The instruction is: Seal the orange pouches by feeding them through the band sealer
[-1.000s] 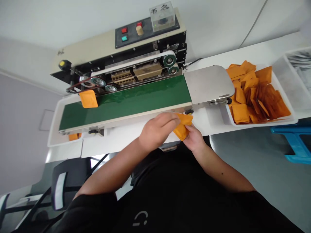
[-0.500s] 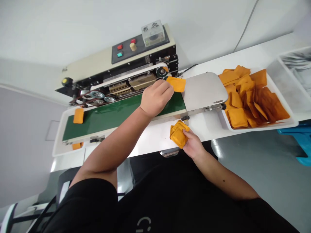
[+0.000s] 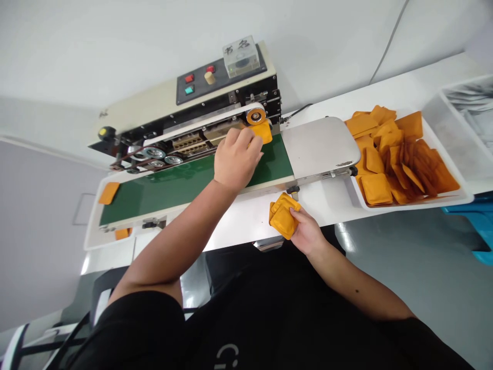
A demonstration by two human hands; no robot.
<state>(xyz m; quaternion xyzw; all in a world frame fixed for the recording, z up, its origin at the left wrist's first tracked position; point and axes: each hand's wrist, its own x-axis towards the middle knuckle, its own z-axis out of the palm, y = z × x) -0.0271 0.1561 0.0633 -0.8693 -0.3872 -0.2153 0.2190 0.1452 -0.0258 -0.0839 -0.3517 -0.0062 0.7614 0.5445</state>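
Observation:
My left hand (image 3: 235, 160) is closed on the near-left edge of an orange sachet (image 3: 262, 132), above the green conveyor belt (image 3: 274, 160). The sachet's far edge is against the sealing machine's inlet, just under the front pulley; its left end is hidden behind my fingers. Below the belt's front edge, my right hand (image 3: 306, 230) grips a small stack of orange sachets (image 3: 284, 217), thumb on top. Another orange sachet (image 3: 109, 193) lies over the belt's left end, partly past the edge.
The band sealing machine (image 3: 154, 110) stands along the wall. A steel plate (image 3: 321, 144) extends right of its belt. A white bin (image 3: 419, 201) heaped with orange sachets sits at right, beside a bin of silvery packets (image 3: 472, 97). Another white bin (image 3: 90, 234) is under the belt's left end.
My left hand has moved left with its sachet, bringing it to the machine's inlet. The sachet at the belt's far left has travelled further left and tilted. My right hand is nearly still.

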